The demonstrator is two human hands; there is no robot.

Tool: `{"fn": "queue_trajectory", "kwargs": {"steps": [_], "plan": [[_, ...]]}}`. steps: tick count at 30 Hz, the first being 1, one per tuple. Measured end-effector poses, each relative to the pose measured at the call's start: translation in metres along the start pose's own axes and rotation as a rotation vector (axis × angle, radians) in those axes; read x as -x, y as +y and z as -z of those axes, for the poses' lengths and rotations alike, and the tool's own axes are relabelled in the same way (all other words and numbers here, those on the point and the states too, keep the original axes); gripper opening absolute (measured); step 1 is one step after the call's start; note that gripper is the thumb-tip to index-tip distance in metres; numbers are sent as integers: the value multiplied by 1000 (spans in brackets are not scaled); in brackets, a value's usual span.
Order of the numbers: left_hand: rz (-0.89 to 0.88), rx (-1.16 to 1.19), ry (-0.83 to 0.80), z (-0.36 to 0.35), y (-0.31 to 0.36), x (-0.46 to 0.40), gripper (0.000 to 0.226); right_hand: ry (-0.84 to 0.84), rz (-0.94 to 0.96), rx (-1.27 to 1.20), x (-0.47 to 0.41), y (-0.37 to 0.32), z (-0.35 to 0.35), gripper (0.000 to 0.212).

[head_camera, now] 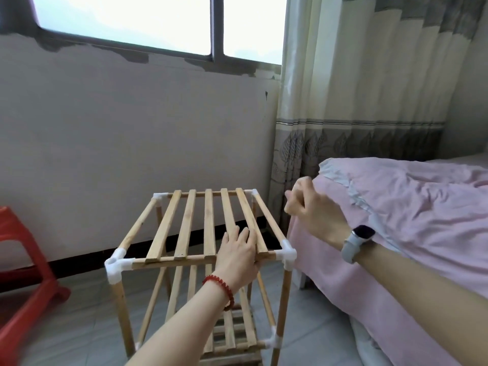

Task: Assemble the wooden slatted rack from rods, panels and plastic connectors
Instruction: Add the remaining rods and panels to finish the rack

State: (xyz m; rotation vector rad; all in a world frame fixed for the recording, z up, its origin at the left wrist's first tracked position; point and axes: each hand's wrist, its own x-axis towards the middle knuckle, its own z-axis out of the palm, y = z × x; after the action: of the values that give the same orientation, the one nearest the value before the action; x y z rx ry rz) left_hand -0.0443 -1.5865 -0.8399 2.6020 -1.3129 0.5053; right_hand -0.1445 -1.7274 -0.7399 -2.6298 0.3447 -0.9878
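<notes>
Wooden slatted rack (pixel 184 228) upright on floor, white corner connectors (pixel 116 265).

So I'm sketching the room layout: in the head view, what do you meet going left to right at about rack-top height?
Red stool → wooden rack → left hand resting on the slats → right hand, curled → watch → pink bedding.

Blown-out window (pixel 158 22) daylight, soft focus, edges warped

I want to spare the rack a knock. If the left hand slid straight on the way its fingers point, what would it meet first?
Probably nothing solid soon: the left hand lies flat on the top slats, fingers pointing along them, so the far rod would likely come first.
</notes>
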Motion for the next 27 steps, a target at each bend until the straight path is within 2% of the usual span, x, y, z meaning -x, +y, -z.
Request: {"fn": "queue_trajectory", "kwargs": {"steps": [2,3,4,5,6,7,9,11,14,16,18,20,21,24,27], "plan": [[-2,9,18,1,-2,0,58,383,21,-176,-11,0,7,21],[-1,10,24,3,-4,1,56,450,27,-82,-1,3,0,20],[-2,13,25,4,-4,3,54,335,28,59,15,9,-15,18],[-9,17,26,5,-5,5,54,106,-21,115,32,16,-32,16],[-28,10,36,7,-5,8,54,-112,-60,107,47,22,-42,16],[-60,-12,58,10,-7,12,54,-199,-82,83,51,30,-47,16],[-159,-99,130,18,-17,20,54,-126,-6,43,39,34,-45,15],[-187,-141,177,31,-38,29,54,-127,39,-136,33,17,-44,12],[95,-31,171,52,-90,45,55,-319,5,-481,43,-13,-69,10],[306,31,122,61,-131,64,49,-402,-1,-506,49,-29,-90,13],[401,88,-25,65,-166,87,40,-377,47,-428,49,-39,-105,12],[383,159,-147,63,-182,107,32,-284,106,-356,47,-41,-114,12],[357,155,-135,60,-182,113,29,-258,125,-342,47,-40,-116,13],[271,-64,-1,55,-173,118,26,-289,124,-360,43,-33,-119,17],[165,-149,-62,58,-153,112,35,-312,29,-299,24,-15,-122,26]]}}
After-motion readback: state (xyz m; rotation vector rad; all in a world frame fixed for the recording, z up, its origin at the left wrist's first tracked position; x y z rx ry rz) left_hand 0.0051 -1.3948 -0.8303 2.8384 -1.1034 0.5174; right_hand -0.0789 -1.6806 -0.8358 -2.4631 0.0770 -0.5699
